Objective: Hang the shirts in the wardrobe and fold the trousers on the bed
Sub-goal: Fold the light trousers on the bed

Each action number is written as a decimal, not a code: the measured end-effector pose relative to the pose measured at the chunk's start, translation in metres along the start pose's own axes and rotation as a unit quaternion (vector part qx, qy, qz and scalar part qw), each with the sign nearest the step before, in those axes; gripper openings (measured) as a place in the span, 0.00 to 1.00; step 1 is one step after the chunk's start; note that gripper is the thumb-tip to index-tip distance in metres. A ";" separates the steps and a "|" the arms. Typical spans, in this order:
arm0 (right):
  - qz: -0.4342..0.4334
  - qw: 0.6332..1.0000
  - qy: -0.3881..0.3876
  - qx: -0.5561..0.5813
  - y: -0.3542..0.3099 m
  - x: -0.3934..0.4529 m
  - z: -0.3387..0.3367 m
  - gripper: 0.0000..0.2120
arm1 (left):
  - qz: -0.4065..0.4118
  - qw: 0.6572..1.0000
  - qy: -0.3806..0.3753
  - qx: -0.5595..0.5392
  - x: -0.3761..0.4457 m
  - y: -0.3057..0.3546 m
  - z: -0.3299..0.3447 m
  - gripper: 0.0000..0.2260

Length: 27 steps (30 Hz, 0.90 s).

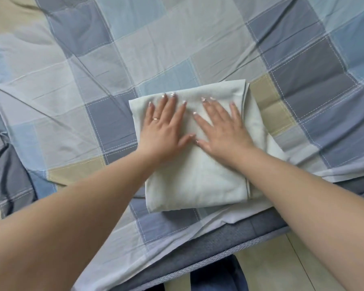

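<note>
Pressing flat on the folded trousers [198,171], both hands lie side by side, thumbs nearly touching. Left hand [164,127] has its grip wide, fingers straight and spread on the pale cloth, a ring [156,118] on one finger. Right hand [223,127] likewise wide, fingers splayed, holding nothing. Trousers sit as a neat rectangle on the bed [93,59], near its near edge, on the blue, grey and beige checked bedsheet [303,66]. Mattress edge [219,246] and floor [277,259] show near right.
</note>
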State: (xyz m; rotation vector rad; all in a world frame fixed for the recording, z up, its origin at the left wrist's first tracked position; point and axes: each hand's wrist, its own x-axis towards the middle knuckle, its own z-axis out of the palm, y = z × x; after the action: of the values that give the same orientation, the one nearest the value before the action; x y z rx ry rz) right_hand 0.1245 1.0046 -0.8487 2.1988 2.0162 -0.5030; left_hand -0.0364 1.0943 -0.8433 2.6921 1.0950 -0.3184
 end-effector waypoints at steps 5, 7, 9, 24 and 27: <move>0.178 0.980 -0.082 0.036 0.070 -0.018 0.021 0.40 | -0.149 0.988 -0.022 -0.028 0.006 -0.031 0.017 0.40; 0.187 0.972 -0.084 0.118 0.079 -0.029 0.016 0.43 | -0.206 0.967 0.030 -0.150 0.002 -0.031 0.016 0.41; 0.226 0.934 -0.041 0.274 0.073 -0.033 0.011 0.43 | -0.276 0.898 0.085 -0.333 -0.013 -0.027 0.014 0.40; 0.319 0.653 -0.080 0.682 0.034 -0.052 0.011 0.24 | -0.325 0.654 -0.129 -0.671 -0.077 -0.035 0.012 0.25; 0.354 0.626 -0.047 0.693 0.008 -0.088 0.015 0.19 | -0.301 0.670 -0.122 -0.667 -0.087 -0.035 0.001 0.23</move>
State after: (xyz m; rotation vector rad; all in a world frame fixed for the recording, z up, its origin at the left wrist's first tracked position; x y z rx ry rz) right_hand 0.1245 0.9161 -0.8361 3.0514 0.1748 -2.4449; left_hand -0.1221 1.0611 -0.8243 0.9265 1.3029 0.0696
